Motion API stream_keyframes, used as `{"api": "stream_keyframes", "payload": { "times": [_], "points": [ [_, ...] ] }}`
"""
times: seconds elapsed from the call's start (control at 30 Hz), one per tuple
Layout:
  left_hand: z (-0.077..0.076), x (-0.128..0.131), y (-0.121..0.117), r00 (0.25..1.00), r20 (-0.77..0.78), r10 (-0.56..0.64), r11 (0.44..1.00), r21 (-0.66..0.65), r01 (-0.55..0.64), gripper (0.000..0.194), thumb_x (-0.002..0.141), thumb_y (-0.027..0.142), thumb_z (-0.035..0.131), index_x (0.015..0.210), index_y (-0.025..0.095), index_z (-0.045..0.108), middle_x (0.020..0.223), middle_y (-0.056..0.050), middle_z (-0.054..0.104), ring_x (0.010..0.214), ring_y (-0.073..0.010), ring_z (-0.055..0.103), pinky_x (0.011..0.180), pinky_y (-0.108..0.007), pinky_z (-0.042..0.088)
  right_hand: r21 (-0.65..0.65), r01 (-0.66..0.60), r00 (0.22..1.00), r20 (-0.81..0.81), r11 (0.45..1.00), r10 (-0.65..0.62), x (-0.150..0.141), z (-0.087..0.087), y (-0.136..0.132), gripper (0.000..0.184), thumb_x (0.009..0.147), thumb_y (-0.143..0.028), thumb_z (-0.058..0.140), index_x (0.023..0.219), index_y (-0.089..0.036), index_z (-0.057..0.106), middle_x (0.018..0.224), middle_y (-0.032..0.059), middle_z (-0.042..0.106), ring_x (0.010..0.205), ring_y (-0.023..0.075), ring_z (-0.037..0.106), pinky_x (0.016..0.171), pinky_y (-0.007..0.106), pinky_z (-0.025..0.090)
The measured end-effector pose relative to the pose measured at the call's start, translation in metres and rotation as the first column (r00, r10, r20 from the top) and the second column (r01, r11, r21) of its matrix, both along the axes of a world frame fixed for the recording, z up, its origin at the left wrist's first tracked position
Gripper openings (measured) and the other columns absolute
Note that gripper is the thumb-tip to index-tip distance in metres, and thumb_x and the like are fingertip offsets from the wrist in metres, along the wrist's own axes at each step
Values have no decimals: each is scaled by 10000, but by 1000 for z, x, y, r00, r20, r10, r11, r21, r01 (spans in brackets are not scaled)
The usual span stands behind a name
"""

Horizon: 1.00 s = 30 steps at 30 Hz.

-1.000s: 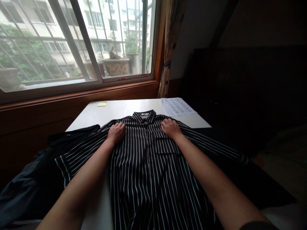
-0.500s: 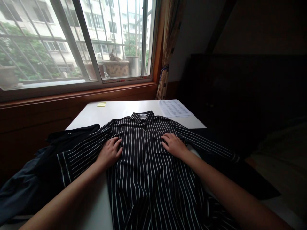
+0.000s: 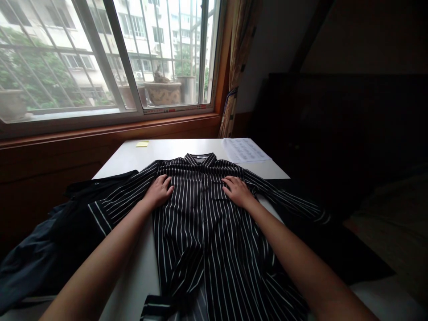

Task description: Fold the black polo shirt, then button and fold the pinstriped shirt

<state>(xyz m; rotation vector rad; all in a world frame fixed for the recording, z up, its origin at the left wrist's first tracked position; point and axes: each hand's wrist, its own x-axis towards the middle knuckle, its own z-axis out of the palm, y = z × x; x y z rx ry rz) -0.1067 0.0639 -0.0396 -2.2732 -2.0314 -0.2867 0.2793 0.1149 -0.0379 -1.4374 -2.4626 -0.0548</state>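
A black shirt (image 3: 192,209) with white stripes lies front up on a white table (image 3: 115,162), its collar at the far end and its sleeves out to both sides. Below the left armpit, my left hand (image 3: 159,191) rests on the fabric with fingers apart. My right hand (image 3: 238,191) lies over the chest pocket on the other side, its fingers spread too. Both palms are turned down and neither hand visibly pinches the cloth. The lower front is rumpled and part of the hem is folded over near the bottom of the view.
Dark clothes (image 3: 50,240) hang over the table's left side, and dark cloth (image 3: 341,254) lies at the right. Printed sheets (image 3: 245,150) and a yellow sticky note (image 3: 142,144) lie at the far end. Beyond stands a barred window (image 3: 110,58) with a curtain (image 3: 230,102).
Both hands have moved slightly away from me, toward the collar. The shirt's body has shifted with creases across the chest, and its lower left front now shows a folded-over edge.
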Motion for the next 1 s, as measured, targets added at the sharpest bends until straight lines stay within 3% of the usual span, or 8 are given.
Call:
{"api": "stream_keyframes", "payload": {
  "times": [0.33, 0.47, 0.63, 0.73, 0.8, 0.87, 0.93, 1.0],
  "points": [
    [2, -9, 37, 1000, -24, 20, 1000, -16, -21, 593, 994, 453, 334, 1462, 107, 451, 1533, -145, 407, 1443, -281, 327, 1212, -397, 234, 5, -10, 1000, -19, 1000, 10, -10, -2, 37, 477, 990, -444, 384, 1418, -281, 516, 1438, 64, 514, 1309, 284, 430, 1089, 455, 372],
    [3, -7, 37, 999, -39, 25, 1000, -9, -26, 574, 995, 422, 337, 1460, 107, 452, 1525, -142, 426, 1444, -277, 331, 1213, -397, 227, 15, -17, 999, -33, 1000, 18, -11, 1, 39, 458, 985, -417, 401, 1391, -258, 544, 1420, 72, 532, 1287, 287, 442, 1084, 453, 375],
    [17, 5, 24, 999, -46, -27, 1000, -3, 27, 513, 974, 314, 369, 1440, 127, 474, 1535, -155, 417, 1449, -325, 324, 1193, -517, 232, 32, -51, 997, -57, 998, 53, -14, 12, 27, 405, 985, -317, 388, 1298, -207, 620, 1325, 96, 604, 1193, 283, 513, 1054, 437, 403],
    [35, 21, 1, 993, -42, -108, 994, 28, 109, 492, 966, 273, 388, 1435, 151, 472, 1545, -136, 401, 1473, -315, 273, 1198, -514, 227, 40, -98, 992, -75, 994, 101, -13, 25, 10, 354, 973, -264, 404, 1188, -195, 677, 1211, 101, 663, 1136, 276, 553, 1032, 426, 424],
    [47, 32, -27, 985, -32, -170, 984, 44, 172, 465, 984, 295, 387, 1419, 161, 484, 1507, -126, 444, 1433, -282, 346, 1185, -449, 289, 49, -120, 988, -91, 992, 124, -9, 36, -9, 328, 969, -243, 412, 1149, -206, 684, 1167, 96, 676, 1118, 268, 567, 1025, 422, 432],
    [57, 39, -65, 972, -11, -234, 971, 53, 235, 430, 1002, 352, 395, 1393, 210, 503, 1427, -87, 513, 1316, -238, 473, 1130, -382, 382, 57, -148, 980, -130, 987, 154, 1, 47, -37, 303, 970, -226, 413, 1124, -217, 674, 1132, 89, 677, 1094, 254, 583, 1003, 409, 452],
    [64, 38, -110, 948, 71, -310, 949, 79, 305, 380, 1006, 381, 411, 1340, 251, 540, 1309, -77, 574, 1198, -249, 539, 1061, -417, 443, 51, -223, 948, -222, 974, 229, 15, 57, -74, 249, 969, -214, 436, 1077, -220, 659, 1065, 82, 672, 1041, 238, 605, 952, 393, 487],
    [65, 29, -156, 941, 155, -301, 953, 59, 296, 352, 1006, 426, 429, 1288, 263, 562, 1222, -74, 595, 1127, -257, 564, 1000, -436, 476, 3, -333, 897, -309, 943, 317, 32, 65, -117, 189, 966, -203, 470, 1052, -222, 637, 1016, 70, 658, 980, 219, 621, 902, 376, 510]
  ]
}}
